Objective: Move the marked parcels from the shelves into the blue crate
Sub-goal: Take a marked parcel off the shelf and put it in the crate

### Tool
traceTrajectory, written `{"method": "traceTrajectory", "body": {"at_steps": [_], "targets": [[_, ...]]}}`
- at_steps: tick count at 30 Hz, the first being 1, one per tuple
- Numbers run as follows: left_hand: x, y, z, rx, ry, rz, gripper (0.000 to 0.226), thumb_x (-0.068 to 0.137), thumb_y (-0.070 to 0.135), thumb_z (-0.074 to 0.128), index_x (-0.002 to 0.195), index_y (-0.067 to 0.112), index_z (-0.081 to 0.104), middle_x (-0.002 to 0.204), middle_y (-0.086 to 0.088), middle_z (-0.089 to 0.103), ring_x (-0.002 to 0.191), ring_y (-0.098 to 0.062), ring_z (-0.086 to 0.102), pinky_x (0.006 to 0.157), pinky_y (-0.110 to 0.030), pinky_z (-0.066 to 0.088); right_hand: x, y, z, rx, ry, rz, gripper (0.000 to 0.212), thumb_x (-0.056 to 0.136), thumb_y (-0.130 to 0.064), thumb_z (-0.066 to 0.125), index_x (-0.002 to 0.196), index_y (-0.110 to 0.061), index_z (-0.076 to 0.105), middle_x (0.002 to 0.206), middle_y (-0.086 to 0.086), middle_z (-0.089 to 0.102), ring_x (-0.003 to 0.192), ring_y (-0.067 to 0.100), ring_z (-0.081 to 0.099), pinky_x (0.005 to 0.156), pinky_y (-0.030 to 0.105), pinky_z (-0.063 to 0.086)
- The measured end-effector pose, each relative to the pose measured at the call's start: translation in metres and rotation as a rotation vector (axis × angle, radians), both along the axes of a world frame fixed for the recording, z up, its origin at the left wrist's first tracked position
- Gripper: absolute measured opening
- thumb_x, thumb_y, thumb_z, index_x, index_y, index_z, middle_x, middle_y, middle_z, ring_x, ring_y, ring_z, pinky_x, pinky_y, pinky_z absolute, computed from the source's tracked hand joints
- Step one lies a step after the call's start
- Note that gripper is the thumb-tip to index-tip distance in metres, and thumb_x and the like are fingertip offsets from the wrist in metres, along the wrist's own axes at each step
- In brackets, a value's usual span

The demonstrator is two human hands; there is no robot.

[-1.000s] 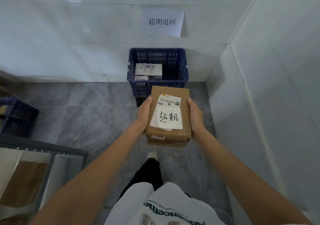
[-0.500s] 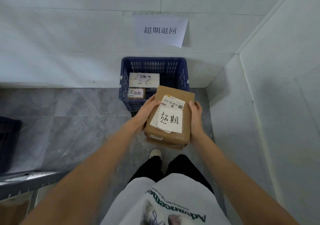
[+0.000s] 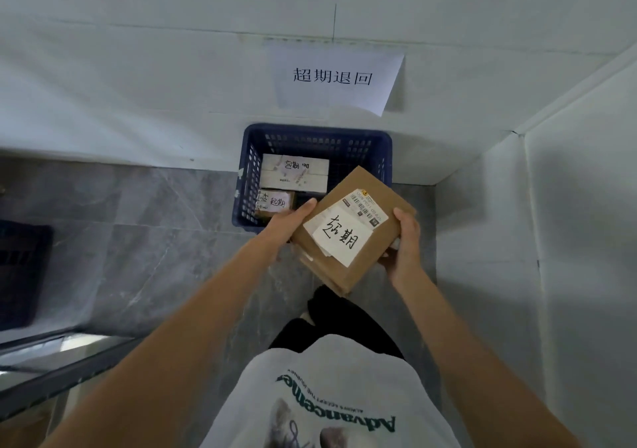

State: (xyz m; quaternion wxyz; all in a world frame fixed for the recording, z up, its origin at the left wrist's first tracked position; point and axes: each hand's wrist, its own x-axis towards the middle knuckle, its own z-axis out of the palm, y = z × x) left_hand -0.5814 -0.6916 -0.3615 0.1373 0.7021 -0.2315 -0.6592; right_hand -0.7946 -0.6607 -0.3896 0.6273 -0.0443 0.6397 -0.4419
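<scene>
Cardboard parcel (image 3: 358, 241) tilted, overlapping blue crate (image 3: 248, 185) rim.

A single head-worn camera looks steeply down past outstretched arms onto the floor (image 3: 144, 258) at a wall corner.

White tiled back wall (image 3: 138, 79) with thin grout lines, meeting a plain white side wall (image 3: 565, 241) in a corner at right; a white paper sheet (image 3: 339, 80) printed with four black characters is fixed to the back wall, its lower right corner curling free. Grey marble-patterned floor tiles (image 3: 138, 241) with pale veins. Dark metal shelf edge (image 3: 51, 375) at lower left and a dark, blurred object (image 3: 20, 272) at the left margin; light even and soft.
</scene>
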Motion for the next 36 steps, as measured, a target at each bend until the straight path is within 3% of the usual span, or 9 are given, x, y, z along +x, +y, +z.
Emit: {"method": "traceTrajectory", "body": {"at_steps": [3, 5, 7, 12, 17, 20, 23, 26, 36], "targets": [[0.004, -0.014, -0.012, 0.196, 0.005, 0.105, 0.076, 0.075, 0.072, 0.059, 0.128, 0.021, 0.043, 0.126, -0.005, 0.049, 0.114, -0.034, 0.054, 0.088, -0.054, 0.046, -0.002, -0.033, -0.012, 0.036, 0.012, -0.041, 0.057, 0.08, -0.041, 0.068, 0.127, -0.028, 0.039, 0.121, 0.012, 0.057, 0.103, 0.029, 0.06, 0.082, 0.051, 0.055], [0.0, -0.022, -0.02, 0.266, 0.103, 0.225, 0.07, 0.08, 0.067, 0.058, 0.125, 0.014, 0.046, 0.125, -0.011, 0.052, 0.107, -0.035, 0.056, 0.088, -0.055, 0.049, 0.002, -0.047, -0.018, 0.05, 0.019, -0.007, 0.057, 0.08, -0.04, 0.068, 0.127, -0.028, 0.037, 0.12, 0.012, 0.056, 0.099, 0.028, 0.058, 0.068, 0.039, 0.057], [-0.007, -0.032, -0.029, 0.235, 0.106, 0.289, 0.061, 0.087, 0.059, 0.055, 0.123, 0.01, 0.049, 0.124, -0.012, 0.056, 0.104, -0.032, 0.057, 0.087, -0.049, 0.05, 0.007, -0.056, -0.028, 0.062, -0.001, 0.012, 0.051, 0.082, -0.035, 0.067, 0.122, -0.026, 0.037, 0.116, 0.009, 0.054, 0.096, 0.024, 0.057, 0.067, 0.037, 0.055], [-0.011, -0.076, -0.073, 0.076, -0.033, 0.373, 0.052, 0.098, 0.05, 0.041, 0.121, 0.008, 0.061, 0.119, -0.014, 0.067, 0.111, -0.032, 0.061, 0.102, -0.049, 0.046, 0.006, -0.07, -0.078, 0.205, 0.004, 0.094, 0.032, 0.086, -0.031, 0.068, 0.102, -0.022, 0.042, 0.113, 0.005, 0.052, 0.102, 0.02, 0.054, 0.098, 0.044, 0.043], [-0.012, -0.106, -0.125, 0.043, -0.055, 0.218, 0.05, 0.1, 0.049, 0.03, 0.109, 0.012, 0.063, 0.116, -0.017, 0.068, 0.11, -0.036, 0.062, 0.099, -0.052, 0.047, -0.001, -0.075, -0.125, 0.226, 0.318, 0.368, 0.044, 0.092, -0.046, 0.059, 0.122, -0.016, 0.046, 0.115, -0.001, 0.058, 0.091, 0.003, 0.055, 0.07, 0.021, 0.041], [-0.015, -0.113, -0.164, 0.055, -0.037, 0.163, 0.044, 0.101, 0.039, 0.034, 0.13, 0.013, 0.054, 0.125, -0.014, 0.063, 0.114, -0.034, 0.059, 0.101, -0.051, 0.046, -0.006, -0.09, -0.155, 0.203, 0.396, 0.493, 0.047, 0.097, -0.042, 0.049, 0.138, -0.022, 0.04, 0.115, -0.007, 0.055, 0.092, -0.002, 0.053, 0.071, 0.02, 0.039], [-0.014, -0.119, -0.209, 0.076, -0.027, 0.208, 0.033, 0.102, 0.027, 0.037, 0.13, 0.015, 0.049, 0.124, -0.009, 0.063, 0.108, -0.028, 0.06, 0.098, -0.05, 0.048, -0.008, -0.107, -0.19, 0.195, 0.439, 0.577, 0.051, 0.099, -0.043, 0.045, 0.146, -0.024, 0.039, 0.123, -0.009, 0.053, 0.104, 0.008, 0.052, 0.081, 0.022, 0.038], [-0.011, -0.121, -0.251, 0.092, -0.028, 0.256, 0.031, 0.1, 0.023, 0.043, 0.129, 0.018, 0.047, 0.12, -0.006, 0.064, 0.105, -0.026, 0.06, 0.094, -0.051, 0.051, -0.004, -0.126, -0.225, 0.206, 0.417, 0.61, 0.047, 0.1, -0.041, 0.045, 0.144, -0.026, 0.041, 0.118, -0.012, 0.052, 0.096, 0.002, 0.051, 0.067, 0.011, 0.037], [-0.017, -0.138, -0.321, 0.114, -0.12, 0.12, 0.043, 0.1, 0.013, 0.041, 0.143, 0.014, 0.039, 0.129, -0.008, 0.058, 0.111, -0.027, 0.057, 0.1, -0.043, 0.047, -0.006, -0.138, -0.298, 0.383, 0.342, 0.707, 0.048, 0.1, -0.037, 0.041, 0.146, -0.024, 0.038, 0.136, 0.001, 0.053, 0.116, 0.02, 0.052, 0.085, 0.029, 0.04]]}}
